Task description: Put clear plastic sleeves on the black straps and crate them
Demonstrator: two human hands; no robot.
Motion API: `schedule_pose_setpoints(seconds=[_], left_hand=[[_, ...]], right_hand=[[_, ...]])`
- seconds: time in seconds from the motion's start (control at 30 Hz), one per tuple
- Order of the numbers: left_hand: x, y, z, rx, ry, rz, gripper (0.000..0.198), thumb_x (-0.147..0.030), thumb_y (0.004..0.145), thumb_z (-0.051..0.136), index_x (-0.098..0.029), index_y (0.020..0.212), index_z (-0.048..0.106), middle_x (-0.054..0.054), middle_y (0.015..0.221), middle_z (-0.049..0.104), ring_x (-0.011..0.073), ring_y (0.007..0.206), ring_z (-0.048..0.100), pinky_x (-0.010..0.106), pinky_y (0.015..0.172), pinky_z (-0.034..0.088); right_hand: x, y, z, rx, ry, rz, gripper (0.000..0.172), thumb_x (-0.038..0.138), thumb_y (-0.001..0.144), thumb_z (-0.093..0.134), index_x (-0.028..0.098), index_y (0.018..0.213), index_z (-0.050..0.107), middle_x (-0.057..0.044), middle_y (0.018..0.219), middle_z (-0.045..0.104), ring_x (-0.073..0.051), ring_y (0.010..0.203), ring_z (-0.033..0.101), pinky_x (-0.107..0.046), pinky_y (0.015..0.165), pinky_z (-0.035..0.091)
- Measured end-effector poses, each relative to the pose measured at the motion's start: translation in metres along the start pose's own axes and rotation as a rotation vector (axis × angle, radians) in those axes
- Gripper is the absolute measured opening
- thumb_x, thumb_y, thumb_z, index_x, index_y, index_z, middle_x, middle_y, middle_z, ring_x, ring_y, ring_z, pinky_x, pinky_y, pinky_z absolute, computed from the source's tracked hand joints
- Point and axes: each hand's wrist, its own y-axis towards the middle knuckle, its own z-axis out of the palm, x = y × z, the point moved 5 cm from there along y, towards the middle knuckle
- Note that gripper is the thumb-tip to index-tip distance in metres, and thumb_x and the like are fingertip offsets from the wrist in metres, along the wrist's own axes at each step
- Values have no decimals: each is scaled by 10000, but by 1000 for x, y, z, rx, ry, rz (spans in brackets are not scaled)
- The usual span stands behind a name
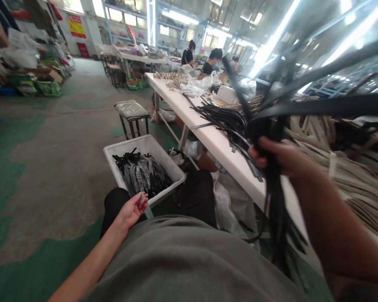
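Note:
My right hand [279, 157] is raised over the table edge, its fingers wrapped round a bundle of black straps [275, 201]. The ends of the bundle fan out above and hang below, blurred by motion. My left hand [132, 211] rests low over my thigh, by the near edge of a white plastic bin [113, 167]. Its fingers are curled together with a small whitish piece at the tips, too small to name. Inside the bin lies a heap of black straps [141, 174]. More black straps [217, 117] lie on the white table [204, 140] beside my right hand.
Beige straps [359, 180] are piled along the table's right side. Small metallic pieces [173, 77] and plastic bags [197, 87] lie at its far end. A cushioned stool [131, 110] stands beyond the bin. Under the table is a whitish sack [233, 205]. Several people sit farther back.

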Motion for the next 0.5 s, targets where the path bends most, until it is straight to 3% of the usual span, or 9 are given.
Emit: schedule_pose_setpoints(seconds=[0.1,0.17,0.23,0.37,0.5], left_hand=[[-4,-8,0,2,-29,0,151,-130,928,479,-113,889,624,41,777,693,103,598,656,200,533,539],[-4,-11,-4,-2,-35,-25,160,-138,930,479,-114,885,631,43,771,694,105,603,659,200,531,541],[0,-12,-7,6,-11,-71,165,-141,929,483,-112,885,640,48,771,696,105,606,660,199,537,544],[22,-10,4,104,104,-194,173,-140,919,499,-101,887,664,78,808,709,115,630,667,209,574,556],[57,-12,45,337,211,-351,117,-160,842,634,-97,922,691,147,1062,705,190,876,697,248,697,574]], right_hand=[[33,-40,110,536,404,98,467,533,939,462,105,944,650,-56,730,663,-110,523,576,-240,475,496],[43,-71,169,743,536,177,515,602,855,529,109,753,638,-52,600,630,-91,421,496,-215,385,422],[40,-94,204,837,623,254,519,621,799,570,127,640,591,-40,548,599,-71,392,441,-196,361,364],[18,-112,217,852,756,374,498,604,752,613,143,573,558,3,466,508,-62,396,394,-193,390,310],[14,-113,210,789,917,375,462,581,767,607,146,615,572,30,460,466,-70,422,396,-202,428,305]])
